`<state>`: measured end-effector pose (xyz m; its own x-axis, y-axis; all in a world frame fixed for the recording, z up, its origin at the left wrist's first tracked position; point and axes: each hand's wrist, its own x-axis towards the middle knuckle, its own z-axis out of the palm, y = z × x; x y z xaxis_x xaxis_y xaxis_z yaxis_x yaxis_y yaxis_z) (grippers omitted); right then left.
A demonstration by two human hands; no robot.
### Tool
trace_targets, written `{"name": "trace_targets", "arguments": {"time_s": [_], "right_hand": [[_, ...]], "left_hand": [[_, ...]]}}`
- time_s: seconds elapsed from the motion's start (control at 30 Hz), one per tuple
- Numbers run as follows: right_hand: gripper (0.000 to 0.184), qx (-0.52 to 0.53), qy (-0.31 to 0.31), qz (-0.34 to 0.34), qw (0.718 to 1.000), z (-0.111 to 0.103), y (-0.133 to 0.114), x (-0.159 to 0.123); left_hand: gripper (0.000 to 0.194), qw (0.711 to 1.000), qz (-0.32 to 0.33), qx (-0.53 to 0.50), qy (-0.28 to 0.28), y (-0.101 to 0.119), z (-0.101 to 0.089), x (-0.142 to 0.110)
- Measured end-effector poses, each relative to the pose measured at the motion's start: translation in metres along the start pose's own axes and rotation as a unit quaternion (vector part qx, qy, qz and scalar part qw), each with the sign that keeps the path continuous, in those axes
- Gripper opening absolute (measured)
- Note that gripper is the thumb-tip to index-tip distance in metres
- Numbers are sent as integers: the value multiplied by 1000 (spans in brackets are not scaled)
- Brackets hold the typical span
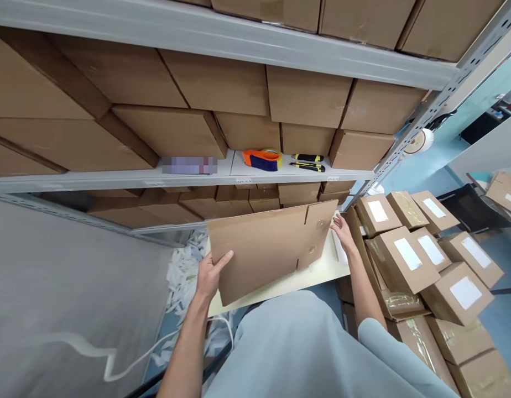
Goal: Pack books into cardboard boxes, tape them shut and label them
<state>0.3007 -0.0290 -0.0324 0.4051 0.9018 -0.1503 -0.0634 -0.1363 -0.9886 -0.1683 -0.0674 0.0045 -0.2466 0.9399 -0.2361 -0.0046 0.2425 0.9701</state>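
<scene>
- Along the shelf [299,178] stood closed brown cartons [226,85], contents hidden.
- Right of the counter [309,276], white-labelled cartons [405,276] were piled in and over an open carton [365,260].
- Above the counter, the cardboard sheet [259,249] was tilted, plain brown, with 2 slits towards its right end.
- Left hand [212,273] pinched its left edge; whether the right hand [342,229] pinched its right edge, I couldn't tell.
</scene>
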Motion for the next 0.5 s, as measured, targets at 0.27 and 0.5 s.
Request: {"name": "trace_targets", "arguments": {"time_s": [0.27,0.5], "right_hand": [[41,-20,-104,-76,991,6,-23,-34],[42,-121,-125,-96,980,-2,1,-63]], "left_hand": [[57,970,145,6,194,-27,-3,5],[49,955,175,-112,210,-58,-1,1]]}}
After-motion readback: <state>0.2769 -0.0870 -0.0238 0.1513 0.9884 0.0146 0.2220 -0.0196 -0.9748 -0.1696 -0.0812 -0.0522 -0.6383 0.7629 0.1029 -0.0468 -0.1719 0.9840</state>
